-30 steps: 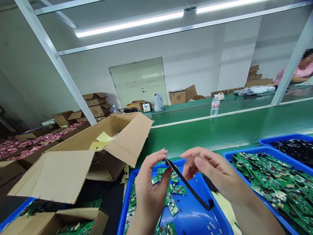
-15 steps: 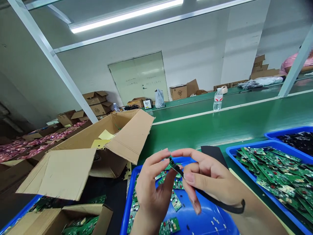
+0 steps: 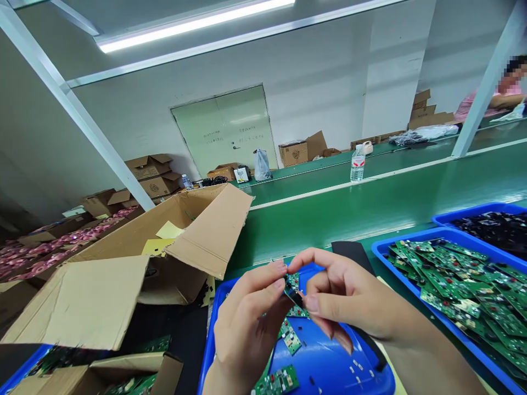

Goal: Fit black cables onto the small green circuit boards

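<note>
Your left hand [image 3: 247,321] pinches a small green board [image 3: 287,289] above the blue tray's [image 3: 329,365] twelve-o'clock end, your right hand [image 3: 349,293] closing thumb and fingers on the black strip [image 3: 373,346] at it, tail toward four, board-filled tray [image 3: 415,299] at three, open carton [image 3: 212,236] at ten.

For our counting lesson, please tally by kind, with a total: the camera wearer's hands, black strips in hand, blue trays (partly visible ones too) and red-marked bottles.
Left hand, right hand: 2
Black strip: 1
Blue trays: 4
Red-marked bottle: 1
Total: 8
</note>
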A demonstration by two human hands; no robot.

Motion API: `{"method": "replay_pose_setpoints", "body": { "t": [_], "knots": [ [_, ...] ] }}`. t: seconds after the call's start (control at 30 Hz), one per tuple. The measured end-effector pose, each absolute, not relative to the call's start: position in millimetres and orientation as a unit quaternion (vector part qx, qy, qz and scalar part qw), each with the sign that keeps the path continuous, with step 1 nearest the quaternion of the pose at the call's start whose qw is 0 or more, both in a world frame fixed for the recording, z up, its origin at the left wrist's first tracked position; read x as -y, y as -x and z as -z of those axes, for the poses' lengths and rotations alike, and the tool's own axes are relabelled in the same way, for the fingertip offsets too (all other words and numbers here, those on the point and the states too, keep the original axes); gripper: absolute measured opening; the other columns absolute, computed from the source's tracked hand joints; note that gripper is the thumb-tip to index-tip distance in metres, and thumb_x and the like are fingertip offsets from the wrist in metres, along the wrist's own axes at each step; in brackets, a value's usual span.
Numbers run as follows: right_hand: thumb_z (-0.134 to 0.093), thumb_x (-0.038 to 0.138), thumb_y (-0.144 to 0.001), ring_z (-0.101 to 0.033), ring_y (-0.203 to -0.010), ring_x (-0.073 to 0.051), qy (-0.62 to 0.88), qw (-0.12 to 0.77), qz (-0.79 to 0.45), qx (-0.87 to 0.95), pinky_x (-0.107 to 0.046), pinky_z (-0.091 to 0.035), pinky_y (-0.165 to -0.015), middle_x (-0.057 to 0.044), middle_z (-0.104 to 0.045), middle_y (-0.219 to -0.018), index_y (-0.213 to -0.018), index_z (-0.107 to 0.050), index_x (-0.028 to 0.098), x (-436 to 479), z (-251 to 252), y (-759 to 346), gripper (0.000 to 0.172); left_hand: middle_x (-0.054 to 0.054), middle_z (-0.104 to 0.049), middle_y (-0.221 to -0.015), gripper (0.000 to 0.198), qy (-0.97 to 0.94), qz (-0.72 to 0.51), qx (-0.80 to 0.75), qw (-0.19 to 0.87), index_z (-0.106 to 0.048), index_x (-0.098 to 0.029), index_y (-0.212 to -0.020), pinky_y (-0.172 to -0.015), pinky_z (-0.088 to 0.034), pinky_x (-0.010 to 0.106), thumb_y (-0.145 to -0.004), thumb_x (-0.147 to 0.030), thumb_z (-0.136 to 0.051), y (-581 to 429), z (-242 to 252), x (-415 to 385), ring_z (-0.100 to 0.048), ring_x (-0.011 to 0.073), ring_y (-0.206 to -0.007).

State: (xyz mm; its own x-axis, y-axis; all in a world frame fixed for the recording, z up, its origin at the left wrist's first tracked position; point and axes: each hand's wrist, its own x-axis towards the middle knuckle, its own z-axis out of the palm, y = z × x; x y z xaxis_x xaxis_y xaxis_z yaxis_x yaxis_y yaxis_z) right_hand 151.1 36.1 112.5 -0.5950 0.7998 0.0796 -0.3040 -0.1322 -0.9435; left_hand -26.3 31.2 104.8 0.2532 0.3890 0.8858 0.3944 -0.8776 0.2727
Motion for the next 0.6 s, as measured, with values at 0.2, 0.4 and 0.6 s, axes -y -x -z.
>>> {"method": "replay_pose_setpoints", "body": {
  "t": [0.2,0.4,0.6],
  "knots": [
    [-0.060,0.021,-0.081,-0.043,-0.039,-0.003,0.279,0.413,-0.646,0.577,-0.012,-0.038,-0.039,0.009,-0.054,-0.055,-0.100,-0.048,0.020,-30.0,-119.5,-153.1,0.022,0.007,-0.072,-0.105,0.038,0.796,0.549,0.250,-0.038,-0.063,-0.025,-0.105,-0.079,-0.059,0.031,-0.075,-0.003,-0.068,26.3,-108.3,-31.8,-0.069,0.0199,-0.095],
    [-0.058,0.020,-0.083,-0.051,-0.055,-0.006,0.310,0.439,-0.534,0.653,-0.014,-0.041,-0.047,0.003,-0.057,-0.065,-0.089,-0.058,0.019,-27.8,-116.4,-154.8,0.006,0.006,-0.073,-0.096,0.027,0.780,0.545,0.272,-0.145,-0.065,-0.022,-0.099,-0.079,-0.058,0.027,-0.075,-0.012,-0.072,24.3,-109.7,-32.0,-0.070,0.0184,-0.090],
    [-0.056,0.026,-0.087,-0.053,-0.054,-0.008,0.331,0.467,-0.398,0.717,-0.016,-0.041,-0.049,0.002,-0.062,-0.064,-0.077,-0.061,0.019,-26.0,-114.3,-152.1,0.013,-0.002,-0.074,-0.090,0.035,0.714,0.549,0.303,-0.313,-0.068,-0.025,-0.093,-0.076,-0.055,0.015,-0.065,-0.007,-0.079,21.2,-117.1,-23.6,-0.070,0.0112,-0.084]
  ]
}}
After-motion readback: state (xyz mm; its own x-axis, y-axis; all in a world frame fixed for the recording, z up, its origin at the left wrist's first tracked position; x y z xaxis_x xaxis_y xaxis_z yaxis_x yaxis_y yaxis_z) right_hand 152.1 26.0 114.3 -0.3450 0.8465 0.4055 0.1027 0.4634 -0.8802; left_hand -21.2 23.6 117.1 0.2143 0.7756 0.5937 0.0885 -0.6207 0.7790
